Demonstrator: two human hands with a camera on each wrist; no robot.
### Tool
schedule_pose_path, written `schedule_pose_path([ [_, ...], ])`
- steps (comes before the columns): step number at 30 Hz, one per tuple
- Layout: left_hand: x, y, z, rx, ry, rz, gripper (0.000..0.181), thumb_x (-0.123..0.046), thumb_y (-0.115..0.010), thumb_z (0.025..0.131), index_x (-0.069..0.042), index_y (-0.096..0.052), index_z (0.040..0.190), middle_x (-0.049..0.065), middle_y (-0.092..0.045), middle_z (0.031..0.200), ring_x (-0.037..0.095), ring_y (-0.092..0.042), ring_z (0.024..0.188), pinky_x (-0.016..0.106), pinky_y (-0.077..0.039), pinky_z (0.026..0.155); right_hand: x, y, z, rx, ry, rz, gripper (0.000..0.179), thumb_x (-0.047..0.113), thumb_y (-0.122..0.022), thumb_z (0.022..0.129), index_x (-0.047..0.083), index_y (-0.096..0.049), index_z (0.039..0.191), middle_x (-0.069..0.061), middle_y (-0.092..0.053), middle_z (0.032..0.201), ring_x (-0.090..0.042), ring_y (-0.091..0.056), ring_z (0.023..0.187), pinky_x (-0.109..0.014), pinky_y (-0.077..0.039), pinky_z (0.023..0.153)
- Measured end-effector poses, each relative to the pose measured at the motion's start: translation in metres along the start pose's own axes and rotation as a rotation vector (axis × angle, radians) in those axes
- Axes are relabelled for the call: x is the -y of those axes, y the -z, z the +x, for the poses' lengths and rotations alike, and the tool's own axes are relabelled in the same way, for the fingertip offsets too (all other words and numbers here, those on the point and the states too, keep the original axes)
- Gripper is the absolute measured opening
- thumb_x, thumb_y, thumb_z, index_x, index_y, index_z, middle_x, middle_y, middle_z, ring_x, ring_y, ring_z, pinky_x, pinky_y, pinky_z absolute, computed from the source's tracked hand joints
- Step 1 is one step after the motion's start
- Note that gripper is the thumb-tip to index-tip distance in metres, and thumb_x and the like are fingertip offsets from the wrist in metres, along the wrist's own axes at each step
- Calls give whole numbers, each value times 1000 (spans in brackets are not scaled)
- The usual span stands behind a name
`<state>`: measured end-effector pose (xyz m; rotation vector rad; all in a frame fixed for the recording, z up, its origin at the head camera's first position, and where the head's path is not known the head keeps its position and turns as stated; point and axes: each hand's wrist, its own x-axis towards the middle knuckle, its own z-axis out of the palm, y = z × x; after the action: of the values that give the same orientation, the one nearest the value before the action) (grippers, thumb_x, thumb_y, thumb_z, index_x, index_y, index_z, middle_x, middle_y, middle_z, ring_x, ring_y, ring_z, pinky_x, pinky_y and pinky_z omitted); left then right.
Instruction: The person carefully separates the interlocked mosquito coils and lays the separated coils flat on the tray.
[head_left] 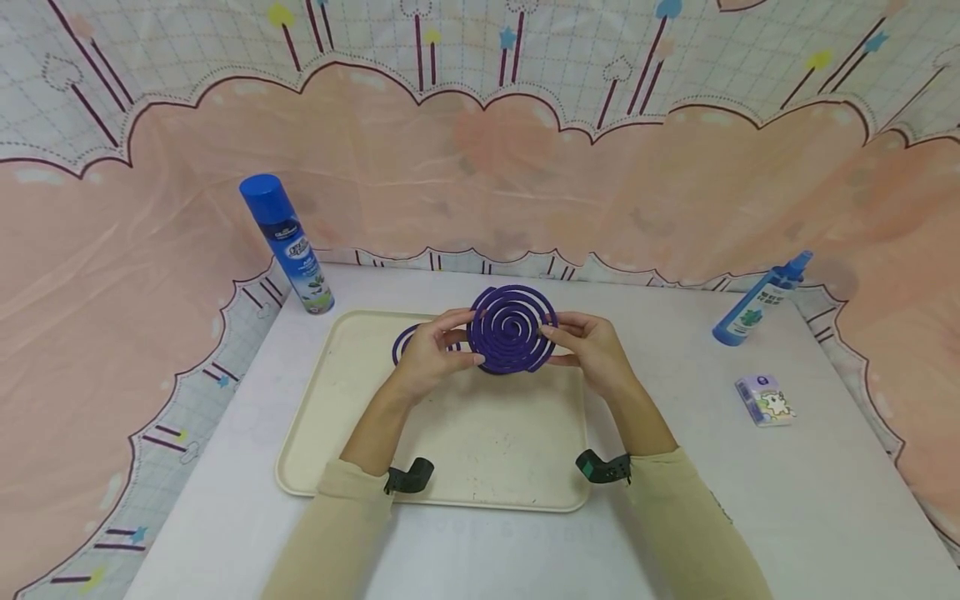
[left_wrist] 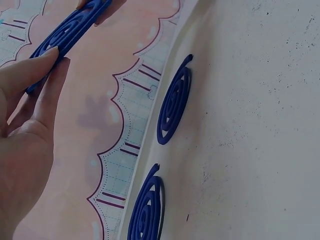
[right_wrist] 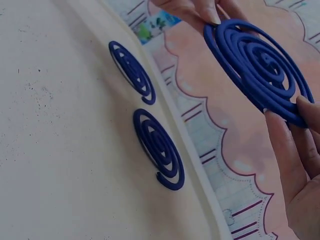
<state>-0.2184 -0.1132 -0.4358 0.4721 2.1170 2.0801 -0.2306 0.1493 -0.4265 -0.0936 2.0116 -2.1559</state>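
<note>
Both hands hold up a dark blue mosquito coil (head_left: 512, 329), its flat spiral face turned toward the head camera. My left hand (head_left: 433, 354) pinches the coil's left edge between thumb and fingers. On the opposite edge, my right hand (head_left: 596, 350) grips it the same way. Beneath, two more spiral coils lie along the far side of the cream tray (head_left: 450, 450). The right wrist view shows both, one coil (right_wrist: 131, 72) and a second coil (right_wrist: 159, 150) beside it. In the head view, the left hand partly covers one of them.
At the back left of the white table stands a blue spray can (head_left: 288, 246). To the right are a blue bottle (head_left: 757, 304) with a nozzle and a small purple-and-white box (head_left: 765, 400). Dark specks are scattered on the tray. Patterned cloth hangs behind.
</note>
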Motion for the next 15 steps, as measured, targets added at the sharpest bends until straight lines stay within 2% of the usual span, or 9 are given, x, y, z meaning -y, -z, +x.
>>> schedule_pose_path([
  [10,1,0,0,42,-2,-28,68,22,-68,80,12,-48,144,25,-42,154,3,-63,107,16,-58,82,-1,1,0,-4,-25,-5,44,1,-64,97,-19,-52,134,14,-75,86,-2,-73,79,-26,-63,65],
  [15,-1,0,1,39,-5,-28,67,22,-68,80,12,-49,143,25,-43,153,5,-63,110,16,-59,82,-3,1,1,-10,-20,0,44,1,-64,97,-18,-52,134,14,-75,86,-2,-73,80,-26,-63,65],
])
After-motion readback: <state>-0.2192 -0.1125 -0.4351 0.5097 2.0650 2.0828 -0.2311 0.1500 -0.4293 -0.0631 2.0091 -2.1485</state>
